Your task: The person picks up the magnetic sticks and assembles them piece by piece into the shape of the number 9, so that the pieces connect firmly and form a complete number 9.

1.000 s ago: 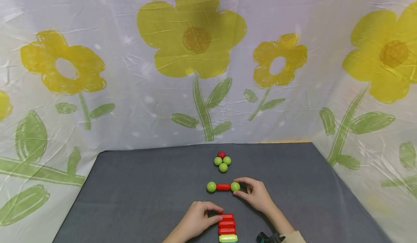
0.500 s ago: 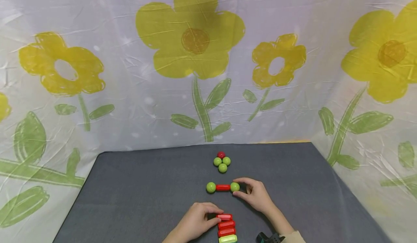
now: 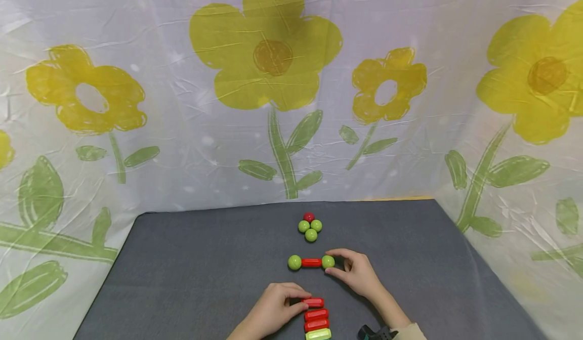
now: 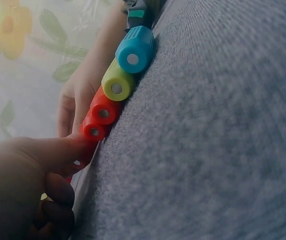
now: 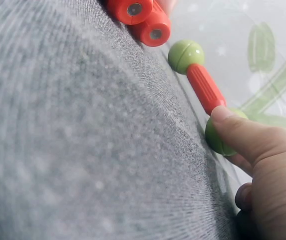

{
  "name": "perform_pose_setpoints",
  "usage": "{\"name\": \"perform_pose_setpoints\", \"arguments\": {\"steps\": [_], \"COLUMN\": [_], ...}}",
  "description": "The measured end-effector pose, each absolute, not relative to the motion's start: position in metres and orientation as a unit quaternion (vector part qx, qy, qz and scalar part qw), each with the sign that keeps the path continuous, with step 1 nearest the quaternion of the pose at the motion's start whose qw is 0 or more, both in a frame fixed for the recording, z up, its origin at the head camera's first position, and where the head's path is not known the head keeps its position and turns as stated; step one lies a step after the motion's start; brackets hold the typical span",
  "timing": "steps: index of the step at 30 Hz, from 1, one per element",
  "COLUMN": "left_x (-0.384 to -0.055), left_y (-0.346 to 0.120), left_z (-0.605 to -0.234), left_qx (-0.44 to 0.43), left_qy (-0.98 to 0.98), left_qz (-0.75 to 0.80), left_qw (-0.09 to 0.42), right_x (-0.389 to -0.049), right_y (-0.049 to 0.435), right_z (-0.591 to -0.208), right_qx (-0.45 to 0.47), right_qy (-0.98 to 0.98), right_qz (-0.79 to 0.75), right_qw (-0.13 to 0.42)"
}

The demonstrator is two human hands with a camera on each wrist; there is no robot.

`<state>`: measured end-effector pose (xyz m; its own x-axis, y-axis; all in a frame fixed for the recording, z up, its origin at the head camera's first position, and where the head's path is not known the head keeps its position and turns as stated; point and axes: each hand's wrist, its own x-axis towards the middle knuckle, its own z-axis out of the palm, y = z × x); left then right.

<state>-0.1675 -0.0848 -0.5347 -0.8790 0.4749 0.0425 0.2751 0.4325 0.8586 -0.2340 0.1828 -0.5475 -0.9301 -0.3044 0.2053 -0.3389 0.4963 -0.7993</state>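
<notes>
My left hand pinches the end of a red magnetic rod between thumb and forefinger, at the top of a column of rods. Two more red rods and a yellow-green rod lie just below it. Pale round magnets show in the rod ends in the left wrist view, where a blue rod also appears. With thumb and fingers my right hand holds a green ball. That ball joins a red rod whose other end meets a second green ball.
Farther back on the dark grey cloth-covered table, a red ball sits against several green balls. A flower-printed curtain hangs behind and beside the table.
The top red rod, pinched by my left hand, has shifted slightly left and away from the column, leaving a small gap. My right hand and the ball-and-rod piece stay nearly still.
</notes>
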Motion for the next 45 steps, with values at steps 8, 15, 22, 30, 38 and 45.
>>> {"name": "perform_pose_setpoints", "arguments": {"steps": [8, 15, 22, 30, 38, 45], "left_x": [-0.167, -0.168, -0.166, -0.169, -0.179, -0.182], "left_y": [-0.091, -0.102, -0.117, -0.13, -0.134, -0.131], "left_z": [-0.529, -0.527, -0.529, -0.533, -0.538, -0.538], "left_qx": [0.208, 0.164, 0.106, 0.07, 0.057, 0.055], "left_qy": [0.845, 0.858, 0.869, 0.876, 0.881, 0.877], "left_qz": [0.487, 0.486, 0.481, 0.472, 0.464, 0.468], "left_qw": [0.082, 0.012, -0.032, -0.067, -0.073, -0.098], "right_x": [-0.234, -0.233, -0.234, -0.234, -0.234, -0.235], "right_y": [0.183, 0.183, 0.183, 0.184, 0.184, 0.184], "right_z": [-0.549, -0.549, -0.55, -0.55, -0.549, -0.55], "right_qx": [0.189, 0.189, 0.19, 0.192, 0.189, 0.194], "right_qy": [-0.864, -0.863, -0.863, -0.862, -0.863, -0.862], "right_qz": [0.465, 0.468, 0.468, 0.468, 0.467, 0.467], "right_qw": [0.02, 0.021, 0.018, 0.023, 0.022, 0.023]}}
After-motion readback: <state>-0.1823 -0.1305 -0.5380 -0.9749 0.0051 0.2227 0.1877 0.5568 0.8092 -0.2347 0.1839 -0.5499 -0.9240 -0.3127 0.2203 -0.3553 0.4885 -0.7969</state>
